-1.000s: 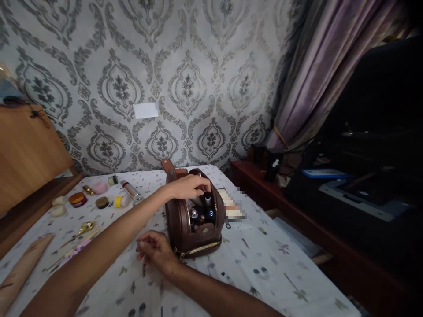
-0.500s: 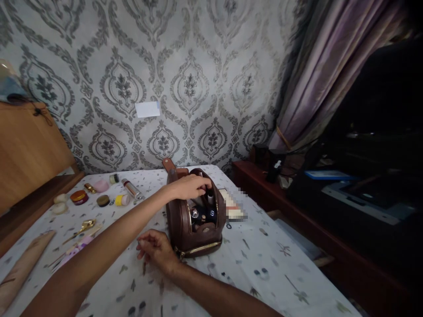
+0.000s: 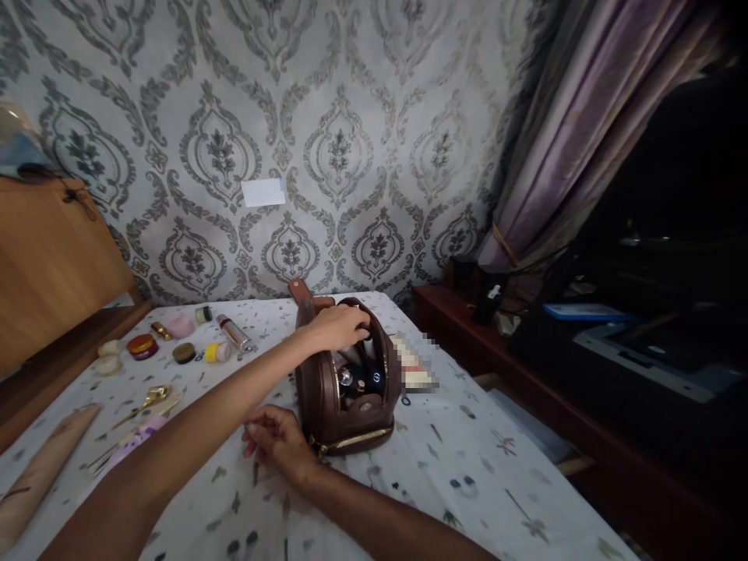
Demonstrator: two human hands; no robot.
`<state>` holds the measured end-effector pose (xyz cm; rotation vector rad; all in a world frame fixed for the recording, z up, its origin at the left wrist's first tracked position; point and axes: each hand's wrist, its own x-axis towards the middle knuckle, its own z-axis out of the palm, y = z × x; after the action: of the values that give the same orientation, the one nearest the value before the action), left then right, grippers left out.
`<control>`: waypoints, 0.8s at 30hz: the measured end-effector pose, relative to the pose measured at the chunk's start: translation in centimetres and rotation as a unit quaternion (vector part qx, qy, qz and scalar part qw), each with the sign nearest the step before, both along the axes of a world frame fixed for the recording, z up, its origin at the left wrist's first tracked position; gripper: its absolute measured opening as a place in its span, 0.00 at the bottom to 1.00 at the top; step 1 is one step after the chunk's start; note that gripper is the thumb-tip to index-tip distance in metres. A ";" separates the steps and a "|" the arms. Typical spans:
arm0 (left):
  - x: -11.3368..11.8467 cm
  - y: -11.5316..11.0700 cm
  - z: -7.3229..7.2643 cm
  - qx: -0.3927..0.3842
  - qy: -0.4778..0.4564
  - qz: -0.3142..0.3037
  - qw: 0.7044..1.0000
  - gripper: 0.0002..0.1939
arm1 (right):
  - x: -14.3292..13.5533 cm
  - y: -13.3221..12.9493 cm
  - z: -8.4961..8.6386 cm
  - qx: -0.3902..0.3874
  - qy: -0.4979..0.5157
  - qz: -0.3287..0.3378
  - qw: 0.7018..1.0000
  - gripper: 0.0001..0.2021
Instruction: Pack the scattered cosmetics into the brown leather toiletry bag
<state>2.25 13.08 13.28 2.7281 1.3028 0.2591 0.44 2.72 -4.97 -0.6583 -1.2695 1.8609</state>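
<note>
A brown leather toiletry bag [image 3: 319,389] stands on the table [image 3: 467,467] with its top zip open, and several small dark bottles show inside. My left hand [image 3: 337,327] reaches over the bag's top. Its fingertips are curled around a small bottle with a white neck [image 3: 368,348] in the opening. My right hand [image 3: 274,440] rests on the cloth against the bag's lower left corner, beside the gold bottom zip [image 3: 351,442]. Its fingers are loosely curled and hold nothing.
Small jars and tubes [image 3: 181,343] lie at the table's far left, with gold scissors [image 3: 146,399] and a long tan pouch [image 3: 40,467] nearer. A blurred flat packet [image 3: 414,366] lies right of the bag. A dark wooden bench [image 3: 526,374] runs along the right.
The left hand's fingers have sunk slightly deeper into the bag's opening. The right hand has stayed put. The view has shifted a little.
</note>
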 end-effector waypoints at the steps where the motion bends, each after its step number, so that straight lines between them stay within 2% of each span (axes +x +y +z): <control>1: 0.0 0.0 0.0 0.000 0.001 0.000 1.000 0.11 | 0.0 0.0 0.0 0.001 0.001 0.002 1.000 0.32; 11: 0.1 -0.2 0.0 0.010 -0.010 0.006 1.000 0.09 | 0.2 0.0 0.0 0.010 -0.007 0.002 1.000 0.29; 15: -0.4 -1.8 0.2 0.040 -0.045 0.041 0.997 0.10 | 0.3 0.1 -0.1 0.024 -0.012 -0.002 1.000 0.28; 20: -3.0 -5.3 -0.5 0.147 -0.164 0.052 0.974 0.13 | 0.4 0.2 0.4 0.046 -0.021 -0.016 0.999 0.26; 24: -6.6 -7.3 -2.0 0.184 -0.190 0.081 0.961 0.15 | 0.4 0.6 0.7 0.073 -0.046 -0.001 0.996 0.28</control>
<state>-4.35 5.75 11.28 2.6486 1.4786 1.0814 0.81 3.33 -4.28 -0.6722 -1.4475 1.7349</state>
